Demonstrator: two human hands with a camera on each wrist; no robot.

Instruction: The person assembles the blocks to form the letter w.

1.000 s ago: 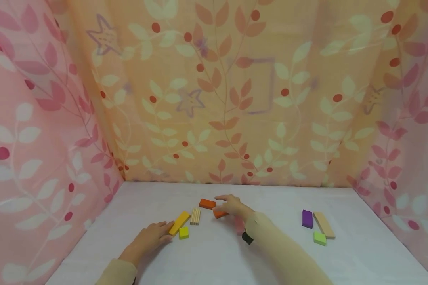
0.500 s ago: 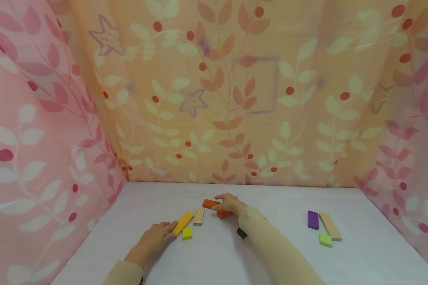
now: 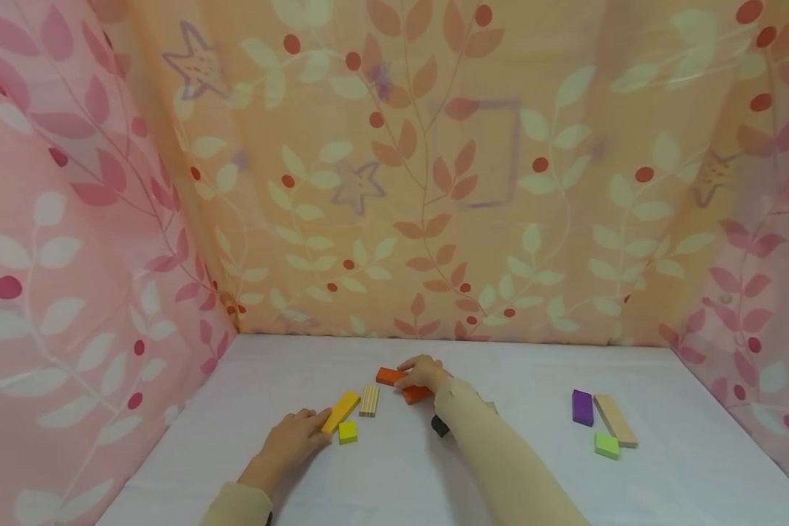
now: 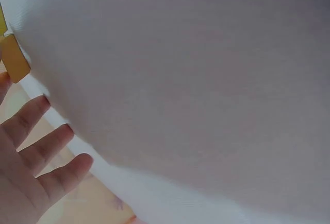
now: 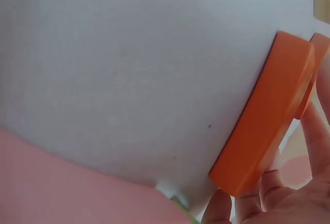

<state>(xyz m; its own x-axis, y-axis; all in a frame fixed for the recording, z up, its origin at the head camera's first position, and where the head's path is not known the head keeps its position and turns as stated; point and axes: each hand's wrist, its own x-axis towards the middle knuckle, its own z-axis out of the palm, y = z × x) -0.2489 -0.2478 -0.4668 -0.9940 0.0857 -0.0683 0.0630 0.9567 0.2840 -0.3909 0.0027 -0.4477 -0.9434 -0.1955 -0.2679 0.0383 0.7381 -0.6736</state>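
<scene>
Sleeve (image 3: 500, 446) partly hides a dark object (image 3: 440, 425); on the white table (image 3: 368, 489), the right hand (image 3: 424, 372) pinches the far orange block (image 3: 388, 376), partly covering the near orange block (image 3: 416, 395); the left hand (image 3: 294, 440) touches the yellow-orange block (image 3: 342, 411), whether it grips cannot be told

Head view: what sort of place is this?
Probably a makeshift tabletop booth: leaf-patterned fabric walls in the back and both sides, a white table forms the work surface, and small colored blocks lie on it.
</scene>
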